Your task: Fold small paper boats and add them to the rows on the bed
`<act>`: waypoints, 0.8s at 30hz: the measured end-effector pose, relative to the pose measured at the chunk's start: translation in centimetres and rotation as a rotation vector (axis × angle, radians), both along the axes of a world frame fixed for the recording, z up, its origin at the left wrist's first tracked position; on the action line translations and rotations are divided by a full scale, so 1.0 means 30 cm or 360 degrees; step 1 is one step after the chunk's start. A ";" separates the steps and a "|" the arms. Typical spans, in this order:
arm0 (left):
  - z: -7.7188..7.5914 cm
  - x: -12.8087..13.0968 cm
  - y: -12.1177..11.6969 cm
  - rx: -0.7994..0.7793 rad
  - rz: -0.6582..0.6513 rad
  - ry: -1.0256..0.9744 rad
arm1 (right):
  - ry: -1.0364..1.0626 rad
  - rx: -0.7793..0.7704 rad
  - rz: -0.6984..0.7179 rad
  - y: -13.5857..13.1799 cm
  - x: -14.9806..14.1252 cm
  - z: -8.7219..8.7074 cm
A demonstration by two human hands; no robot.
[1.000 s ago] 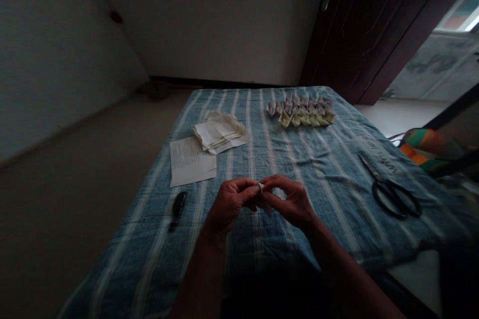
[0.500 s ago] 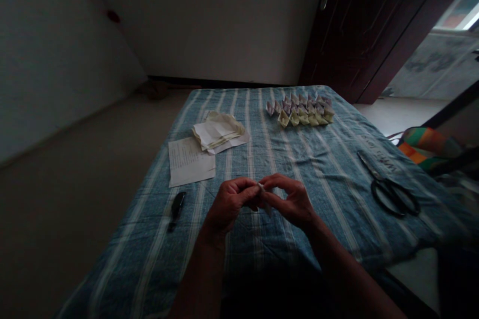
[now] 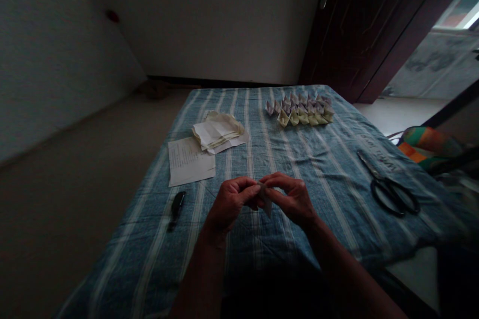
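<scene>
Between my fingertips is a small folded piece of paper (image 3: pixel 267 205), its pointed end hanging down. My left hand (image 3: pixel 234 202) pinches it from the left with thumb and fingers. From the right, my right hand (image 3: pixel 292 199) grips the same paper, its thumb and index finger close to the left fingertips. Part of the paper is hidden by the fingers. Farther back on the right stand several folded paper shapes (image 3: pixel 304 118) in rows, yellowish in front and pale purple behind.
A striped blue cloth (image 3: pixel 239 249) covers the table. To the left lie a stack of paper sheets (image 3: pixel 217 132), a printed sheet (image 3: pixel 190 164) and a black-handled knife or cutter (image 3: pixel 178 207). Black-handled scissors (image 3: pixel 392 194) rest at the right. Beyond stands a dark door (image 3: pixel 348 35).
Both hands stay in nearly the same place. The fingers of my right hand have shifted slightly on the paper, and more of its hanging point shows.
</scene>
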State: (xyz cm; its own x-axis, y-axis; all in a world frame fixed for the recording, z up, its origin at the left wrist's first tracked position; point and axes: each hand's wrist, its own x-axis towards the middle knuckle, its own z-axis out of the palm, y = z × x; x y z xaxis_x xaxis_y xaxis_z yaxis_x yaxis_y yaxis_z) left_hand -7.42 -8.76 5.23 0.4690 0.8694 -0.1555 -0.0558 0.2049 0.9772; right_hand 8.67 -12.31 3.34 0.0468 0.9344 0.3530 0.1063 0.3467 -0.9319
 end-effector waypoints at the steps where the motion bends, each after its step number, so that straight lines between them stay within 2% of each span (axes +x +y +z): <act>1: 0.002 0.002 -0.001 0.0009 0.0012 0.0005 | -0.0001 -0.0014 -0.0025 0.000 -0.002 0.001; 5: 0.011 0.005 -0.005 0.0024 0.0034 0.0020 | 0.0059 -0.0082 -0.0044 0.003 -0.003 0.001; 18: 0.025 0.000 -0.013 0.0011 0.0014 -0.0045 | 0.0559 -0.0301 0.0249 0.013 0.006 -0.010; 24: 0.033 0.003 -0.016 0.0024 0.0002 -0.0011 | 0.0659 -0.0338 0.0304 0.018 0.012 -0.017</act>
